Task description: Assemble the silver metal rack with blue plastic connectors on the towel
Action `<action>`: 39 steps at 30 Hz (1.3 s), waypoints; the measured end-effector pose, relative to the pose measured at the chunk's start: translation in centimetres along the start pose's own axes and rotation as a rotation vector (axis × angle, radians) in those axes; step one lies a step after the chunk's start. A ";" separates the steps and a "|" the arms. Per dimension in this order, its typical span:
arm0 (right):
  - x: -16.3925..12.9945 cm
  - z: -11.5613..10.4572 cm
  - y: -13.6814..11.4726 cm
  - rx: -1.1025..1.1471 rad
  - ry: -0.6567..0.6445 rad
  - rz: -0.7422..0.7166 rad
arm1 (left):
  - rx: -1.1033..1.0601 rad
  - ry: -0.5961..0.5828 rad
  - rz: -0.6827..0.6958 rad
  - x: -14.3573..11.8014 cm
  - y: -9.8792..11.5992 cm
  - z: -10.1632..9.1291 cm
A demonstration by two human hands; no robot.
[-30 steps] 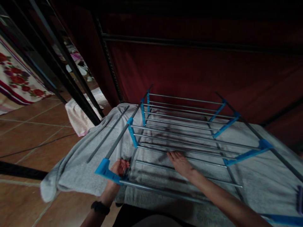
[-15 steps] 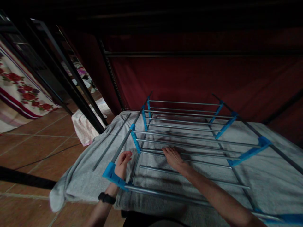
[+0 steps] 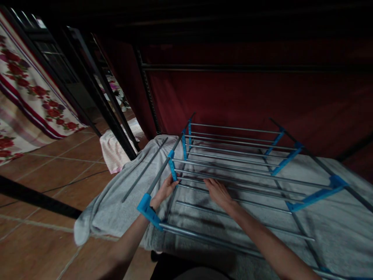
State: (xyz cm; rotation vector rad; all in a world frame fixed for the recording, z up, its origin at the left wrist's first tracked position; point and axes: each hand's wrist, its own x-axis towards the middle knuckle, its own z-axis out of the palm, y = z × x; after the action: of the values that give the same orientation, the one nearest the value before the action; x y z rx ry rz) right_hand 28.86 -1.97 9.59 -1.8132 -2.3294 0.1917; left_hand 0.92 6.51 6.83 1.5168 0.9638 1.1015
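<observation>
A metal rack frame [image 3: 244, 167] with thin grey tubes and blue plastic brackets lies on a grey blanket. My left hand [image 3: 166, 189] reaches past the blue corner piece [image 3: 145, 205], its fingers closed around the lower end of a blue bracket [image 3: 172, 166] on the left side. My right hand [image 3: 217, 191] lies over the middle tubes, fingers together and bent over a metal tube [image 3: 192, 180]; its thumb is hidden. A loose tube [image 3: 198, 209] runs below that hand, partly behind my forearm. Another blue bracket [image 3: 316, 195] joins the tubes at the right.
A separate tube [image 3: 144, 170] lies on the blanket [image 3: 107, 217] left of the rack. Dark metal posts [image 3: 101, 93] stand at the left, and a dark red cloth [image 3: 233, 97] hangs behind. Tiled floor [image 3: 43, 241] and a floral cloth [image 3: 37, 93] are at the left.
My left hand has moved forward from beside the corner piece to the lower end of the bracket and closed on it. My right hand stays over the tubes. The view has shifted slightly left.
</observation>
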 end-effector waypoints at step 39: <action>0.4 -0.2 1.7 0.127 -0.035 -0.134 | 0.376 -0.005 0.056 -0.5 0.6 0.8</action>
State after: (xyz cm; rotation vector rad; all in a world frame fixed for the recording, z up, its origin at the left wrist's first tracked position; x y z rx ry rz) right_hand 30.44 -1.17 9.43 -1.6013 -2.3933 0.3461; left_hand 1.56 5.69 7.29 1.8566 1.1791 0.9918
